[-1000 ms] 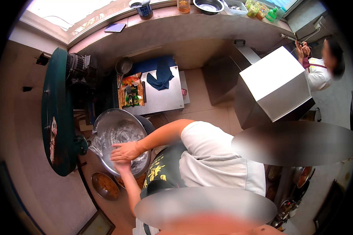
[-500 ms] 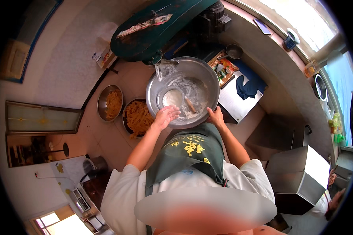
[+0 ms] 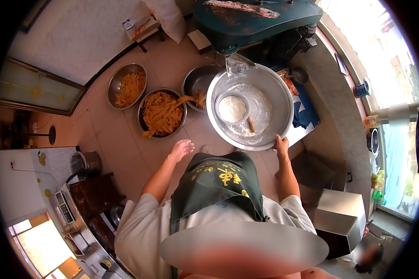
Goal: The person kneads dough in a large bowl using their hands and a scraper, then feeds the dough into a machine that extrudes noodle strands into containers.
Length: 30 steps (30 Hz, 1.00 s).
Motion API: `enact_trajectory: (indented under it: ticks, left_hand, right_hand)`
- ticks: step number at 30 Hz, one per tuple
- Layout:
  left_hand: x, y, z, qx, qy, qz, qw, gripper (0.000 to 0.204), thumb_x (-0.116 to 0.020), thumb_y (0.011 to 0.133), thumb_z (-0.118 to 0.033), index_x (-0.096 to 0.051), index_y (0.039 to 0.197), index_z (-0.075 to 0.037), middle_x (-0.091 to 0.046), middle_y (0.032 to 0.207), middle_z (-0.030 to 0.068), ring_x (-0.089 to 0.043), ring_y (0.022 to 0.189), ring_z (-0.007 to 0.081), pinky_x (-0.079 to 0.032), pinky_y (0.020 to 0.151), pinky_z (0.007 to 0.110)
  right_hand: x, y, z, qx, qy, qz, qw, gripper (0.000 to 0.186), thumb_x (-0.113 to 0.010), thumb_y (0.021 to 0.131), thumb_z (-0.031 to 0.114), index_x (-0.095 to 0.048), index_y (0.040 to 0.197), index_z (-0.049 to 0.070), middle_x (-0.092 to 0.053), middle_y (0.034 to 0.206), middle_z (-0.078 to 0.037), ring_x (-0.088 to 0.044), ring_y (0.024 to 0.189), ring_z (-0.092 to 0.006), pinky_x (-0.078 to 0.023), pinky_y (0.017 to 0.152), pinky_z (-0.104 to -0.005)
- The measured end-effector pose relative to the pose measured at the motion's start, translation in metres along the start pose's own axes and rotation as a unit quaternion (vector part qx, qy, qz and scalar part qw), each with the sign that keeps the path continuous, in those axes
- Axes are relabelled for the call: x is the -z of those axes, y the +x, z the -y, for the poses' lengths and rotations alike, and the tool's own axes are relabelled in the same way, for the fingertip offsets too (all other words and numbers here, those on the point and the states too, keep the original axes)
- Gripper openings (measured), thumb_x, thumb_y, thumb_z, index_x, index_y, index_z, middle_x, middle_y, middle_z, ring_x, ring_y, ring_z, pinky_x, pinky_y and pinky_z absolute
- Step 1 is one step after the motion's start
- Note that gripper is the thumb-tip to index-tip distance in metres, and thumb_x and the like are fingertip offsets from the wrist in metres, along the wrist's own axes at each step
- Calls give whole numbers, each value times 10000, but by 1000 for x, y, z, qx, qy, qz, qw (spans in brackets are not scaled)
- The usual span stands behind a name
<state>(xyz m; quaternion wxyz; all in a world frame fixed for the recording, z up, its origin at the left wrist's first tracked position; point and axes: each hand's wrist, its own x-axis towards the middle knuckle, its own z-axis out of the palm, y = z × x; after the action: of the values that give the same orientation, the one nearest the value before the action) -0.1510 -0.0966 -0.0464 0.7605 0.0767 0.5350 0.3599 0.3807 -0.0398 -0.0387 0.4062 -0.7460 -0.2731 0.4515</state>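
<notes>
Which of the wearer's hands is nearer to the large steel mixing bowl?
Right. The right hand is at the mixing bowl, on its near right rim; the left hand is apart from it, left of it and nearer the body.

right hand point(image 3: 282, 144) at large steel bowl point(image 3: 277, 104), seemingly pinching its rim | ahead-left of it: small bowl point(image 3: 247, 108), white powder point(image 3: 232, 109) | left hand point(image 3: 181, 149) mid-air, fingers extended | ahead-left of it: orange strips point(image 3: 162, 114)

1 head-worn fisheye view, looking down.
</notes>
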Motion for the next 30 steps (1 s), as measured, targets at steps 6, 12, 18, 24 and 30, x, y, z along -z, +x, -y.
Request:
enact_trajectory:
  ticks: [6, 12, 18, 24, 30]
  left_hand:
    - [220, -27, 93, 133, 144, -154, 968, 198, -432, 946, -118, -596, 1007, -25, -641, 899, 163, -665, 813, 317, -576, 744, 417]
    - [185, -111, 119, -16, 308, -107, 945, 161, -483, 911, -118, -609, 895, -19, -628, 817, 148, -659, 792, 327, -570, 718, 432]
    - [205, -109, 133, 93, 82, -149, 981, 145, -524, 889, -114, -635, 895, -22, -630, 798, 122, -661, 817, 307, -552, 752, 391]
    - [94, -167, 85, -134, 617, -37, 775, 128, -548, 887, -120, -652, 925, -55, -656, 843, 110, -665, 848, 283, -543, 755, 371]
    - [106, -196, 101, 33, 464, -139, 874, 135, -539, 898, -121, -649, 949, -59, -660, 879, 120, -665, 868, 287, -545, 767, 379]
  right_hand:
    - [-10, -3, 20, 15, 2, -20, 1000, 313, -651, 912, 230, -580, 987, -65, -615, 775, -105, -630, 610, -210, -556, 471, -326]
    - [27, 7, -20, -69, 220, 52, 972, 489, -562, 955, 473, -570, 1132, 17, -619, 842, -55, -605, 685, -175, -513, 611, -310]
    - [-40, -6, -70, -246, 406, 74, 877, 631, -412, 971, 605, -505, 1319, 87, -546, 1324, -97, -541, 1184, -282, -478, 927, -460]
    - [-72, 31, -110, -154, 341, 39, 926, 591, -468, 953, 569, -497, 1330, 115, -547, 1325, -89, -531, 1197, -286, -476, 933, -483]
    - [-105, 45, -101, -223, 391, 28, 892, 576, -488, 945, 543, -498, 1328, 112, -543, 1331, -92, -527, 1203, -280, -475, 939, -475]
